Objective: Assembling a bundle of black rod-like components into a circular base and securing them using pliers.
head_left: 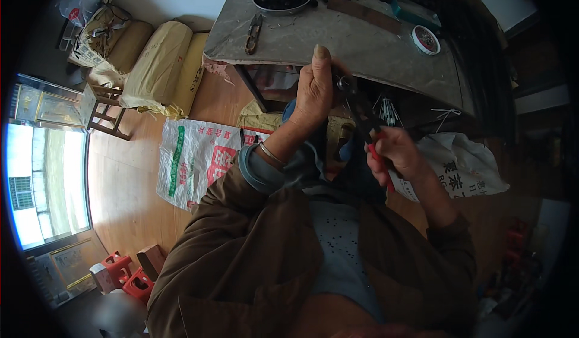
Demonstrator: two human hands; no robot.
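Red-handled pliers [364,116] are slanting across the space in front of a grey worktop [313,39], their metal head reaching toward its near edge in this view. The right hand [398,154] is closing around the red handles, so the pliers' head is lying beyond the grip, up and to the left, probably to keep the working end facing the other hand. The left hand [315,91] is rising just beside that head, thumb upright and fingers curling out of sight; whether it is pinching anything cannot be told.

On the worktop, snips [253,35] are lying near the left edge, seemingly within easy reach. A round bowl [282,13] is holding dark pieces toward the far left corner, perhaps to keep them from scattering. A flat bar [363,16] is resting toward the far edge, with a teal box [416,13] and a small round dish [426,50] sitting to its right. Below, a white sack [464,163] is spreading over the floor.
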